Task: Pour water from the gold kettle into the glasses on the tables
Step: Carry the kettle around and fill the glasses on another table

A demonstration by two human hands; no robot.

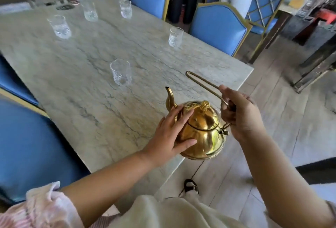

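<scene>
The gold kettle (203, 131) hangs at the near right corner of the marble table (87, 89), spout pointing up and left. My right hand (240, 113) is closed around its long wire handle. My left hand (172, 133) lies flat against the kettle's left side, fingers spread. The nearest glass (121, 72) stands upright on the table, up and left of the spout. Another glass (175, 36) stands near the right edge, and three more (60, 26), (90, 11), (125, 8) stand farther back.
Blue chairs with gold trim (218, 27) line the table's right side, and another blue chair (31, 146) is at my near left. A light wooden floor (272, 136) lies to the right, with dark furniture (316, 55) beyond. My foot (190, 186) shows below the table corner.
</scene>
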